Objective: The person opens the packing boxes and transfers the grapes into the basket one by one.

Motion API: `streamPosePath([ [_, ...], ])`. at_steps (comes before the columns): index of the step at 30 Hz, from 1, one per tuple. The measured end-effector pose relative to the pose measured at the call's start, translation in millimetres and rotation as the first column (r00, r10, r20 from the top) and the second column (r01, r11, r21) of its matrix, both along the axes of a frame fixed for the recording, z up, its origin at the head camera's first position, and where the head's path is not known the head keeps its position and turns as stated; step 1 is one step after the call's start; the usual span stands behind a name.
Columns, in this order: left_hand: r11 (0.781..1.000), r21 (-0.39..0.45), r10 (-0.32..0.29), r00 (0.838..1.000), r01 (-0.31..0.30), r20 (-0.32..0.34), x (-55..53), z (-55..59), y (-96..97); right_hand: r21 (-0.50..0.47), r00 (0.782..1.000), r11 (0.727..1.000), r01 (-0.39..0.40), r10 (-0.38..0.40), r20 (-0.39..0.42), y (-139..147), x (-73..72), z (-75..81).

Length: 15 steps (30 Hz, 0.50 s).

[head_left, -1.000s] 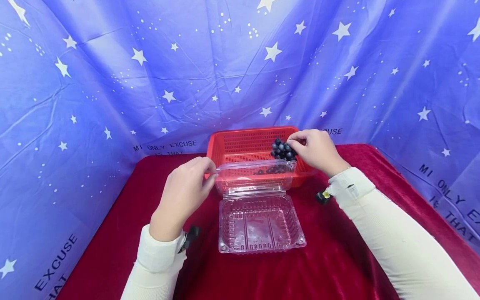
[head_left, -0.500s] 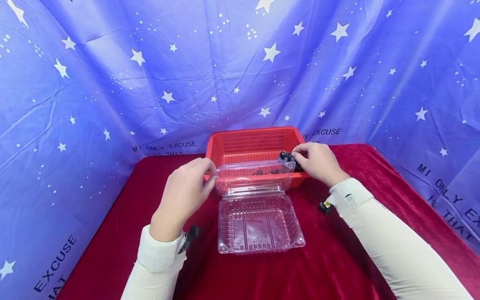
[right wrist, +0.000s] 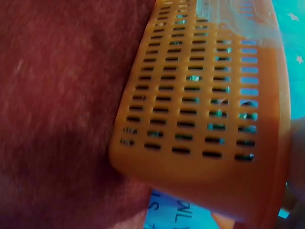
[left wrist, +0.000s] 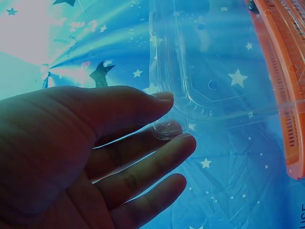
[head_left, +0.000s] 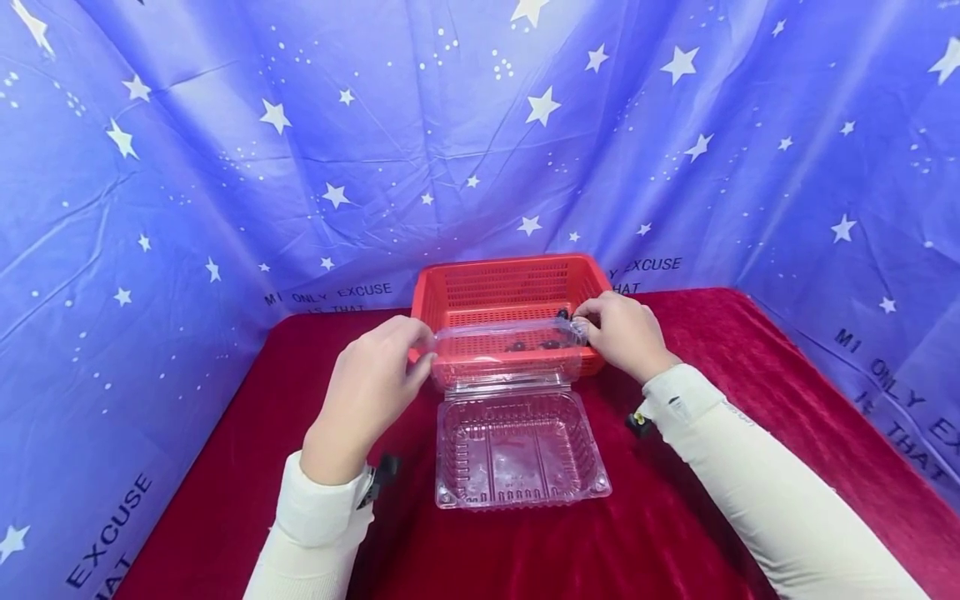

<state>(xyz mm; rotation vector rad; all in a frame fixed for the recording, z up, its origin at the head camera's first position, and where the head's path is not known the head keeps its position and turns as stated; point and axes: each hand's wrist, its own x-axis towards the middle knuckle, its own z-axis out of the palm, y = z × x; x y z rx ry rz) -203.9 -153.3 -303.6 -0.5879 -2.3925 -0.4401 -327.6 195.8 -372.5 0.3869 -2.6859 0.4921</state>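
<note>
A clear plastic clamshell container (head_left: 517, 454) stands unfolded on the table, its lid (head_left: 495, 367) raised and leaning over the front of a red basket. My left hand (head_left: 367, 392) pinches the lid's left corner; in the left wrist view, the thumb and index finger meet at that corner. At the lid's right corner, my right hand (head_left: 626, 333) has thumb and fingertips together on the plastic, above the basket's right side. A dark grape (head_left: 562, 315) shows beside the fingertips, and several more dark grapes (head_left: 551, 343) appear through the lid. The right hand hides whatever lies behind it.
The red plastic basket (head_left: 517, 267) with slotted walls stands directly behind the clamshell. Dark red velvet cloth (head_left: 675, 500) covers the table. A blue curtain (head_left: 427, 125) with white stars encloses the back and both sides.
My right hand has lowered a bunch of dark grapes into the basket's right side, then shifted left to the lid's corner. The left hand has stayed on the lid.
</note>
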Motion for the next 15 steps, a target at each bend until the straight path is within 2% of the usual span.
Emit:
streamPosePath([
  [7, 0.999, -0.043, -0.032, 0.999, 0.032, 0.009, -0.3, 1.8, 2.8, 0.084, 1.000, 0.997, -0.003, 0.004, -0.011, 0.1, 2.2, 3.4],
  [11, 0.995, -0.074, -0.065, 0.998, 0.065, 0.003, -0.7, 2.1, 3.2, 0.082, 0.999, 0.996, -0.029, 0.031, -0.018, 2.7, 4.2, 4.6],
  [15, 0.993, -0.077, -0.095, 0.995, 0.094, -0.006, -1.5, 2.3, 3.2, 0.041, 0.998, 0.998, -0.046, 0.048, -0.050, 6.8, 7.8, 3.3],
])
